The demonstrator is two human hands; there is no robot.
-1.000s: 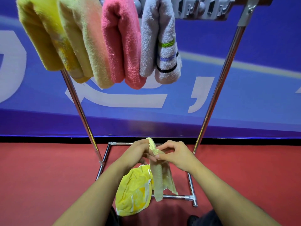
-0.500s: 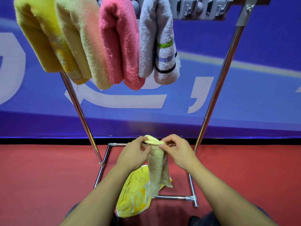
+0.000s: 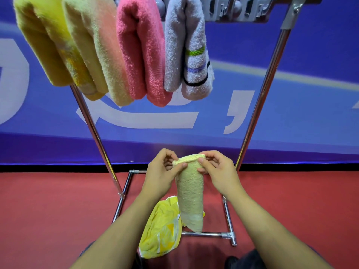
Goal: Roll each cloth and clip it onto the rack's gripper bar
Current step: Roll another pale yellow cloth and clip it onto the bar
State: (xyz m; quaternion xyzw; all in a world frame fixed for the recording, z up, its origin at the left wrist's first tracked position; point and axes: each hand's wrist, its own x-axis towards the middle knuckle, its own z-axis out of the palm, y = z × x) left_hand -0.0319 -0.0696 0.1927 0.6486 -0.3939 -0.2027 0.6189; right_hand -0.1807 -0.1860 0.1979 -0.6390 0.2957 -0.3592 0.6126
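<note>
A pale yellow-green cloth [image 3: 191,193] hangs rolled into a tube between my hands, low in the middle. My left hand [image 3: 162,172] pinches its upper left edge and my right hand [image 3: 218,170] pinches its upper right edge. Above, the rack's grey gripper bar [image 3: 239,9] holds several rolled cloths: a yellow one [image 3: 40,45], a yellow-peach one [image 3: 99,53], a pink one [image 3: 141,51] and a white striped one [image 3: 188,49]. The bar's clips to the right of the white cloth hold nothing.
A bright yellow cloth [image 3: 163,228] lies crumpled on the red floor [image 3: 48,210] inside the rack's chrome base frame [image 3: 226,233]. Two slanted chrome legs [image 3: 260,101] rise to the bar. A blue banner with white letters stands behind.
The loose hanging cloth has been wrapped into a tighter tube, and both hands have lifted slightly with it.
</note>
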